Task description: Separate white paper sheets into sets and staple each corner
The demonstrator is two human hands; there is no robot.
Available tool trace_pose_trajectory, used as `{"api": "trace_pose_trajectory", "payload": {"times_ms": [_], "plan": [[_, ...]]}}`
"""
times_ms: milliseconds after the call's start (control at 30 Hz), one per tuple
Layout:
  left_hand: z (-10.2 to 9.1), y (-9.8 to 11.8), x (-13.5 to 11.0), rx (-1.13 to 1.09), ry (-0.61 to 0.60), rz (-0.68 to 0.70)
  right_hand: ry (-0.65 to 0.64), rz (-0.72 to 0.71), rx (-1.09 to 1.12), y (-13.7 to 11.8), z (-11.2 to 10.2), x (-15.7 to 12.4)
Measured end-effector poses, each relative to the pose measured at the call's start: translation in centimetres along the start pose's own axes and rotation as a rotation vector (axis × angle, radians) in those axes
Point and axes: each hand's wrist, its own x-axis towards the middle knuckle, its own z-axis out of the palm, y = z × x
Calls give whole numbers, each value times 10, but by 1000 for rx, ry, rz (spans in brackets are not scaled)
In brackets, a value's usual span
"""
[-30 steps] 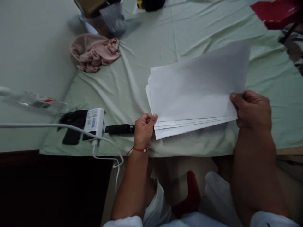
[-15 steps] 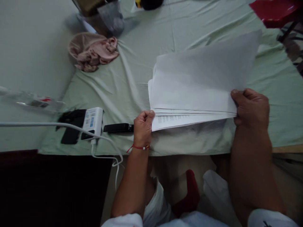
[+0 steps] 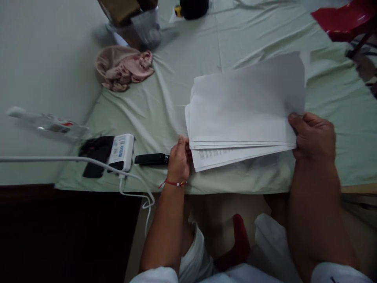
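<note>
Head view: what are the hands doing?

The right hand (image 3: 315,135) grips the right end of a stack of paper sheets (image 3: 244,106), thumb on top, other fingers mostly hidden beneath. The left hand (image 3: 178,161) is at the stack's left edge, fingers partly curled; its thumb is out of sight, so I cannot tell whether it pinches the paper.

Where exactly is the stack?

Between the hands, above the front part of the cloth-covered surface (image 3: 344,153), slightly fanned along the near edge. Its far right corner is blurred.

Any writing?

Rows of small grey print show on a lower sheet, partly covered by the sheets above and too small to read. The visible side of the top sheet looks blank. Left of the left hand, a white device (image 3: 121,147) bears blue lettering, also too blurred to read. The clear plastic bottle (image 3: 55,126) has a red mark on its label, smeared.

What else is hard to make out?

A black slim object (image 3: 150,158) ends just beside the left hand. The container (image 3: 144,29) and red object (image 3: 344,21) are cut off by the frame.
</note>
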Motion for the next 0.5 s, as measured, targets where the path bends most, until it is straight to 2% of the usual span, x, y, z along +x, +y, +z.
{"api": "trace_pose_trajectory", "payload": {"times_ms": [100,167,300,400,500], "plan": [[-4,3,3,-40,-22,-30,-102,-1,35,-1,-1,-2],[-7,5,5,-6,17,-8,-183,26,31,-1,-2,-4],[-11,16,7,91,57,158,-322,74,32,2,-10,-2],[-10,27,4,122,-13,318,-403,57,70,2,-15,1],[-9,33,0,124,-70,390,-462,22,116,0,-17,-1]]}}
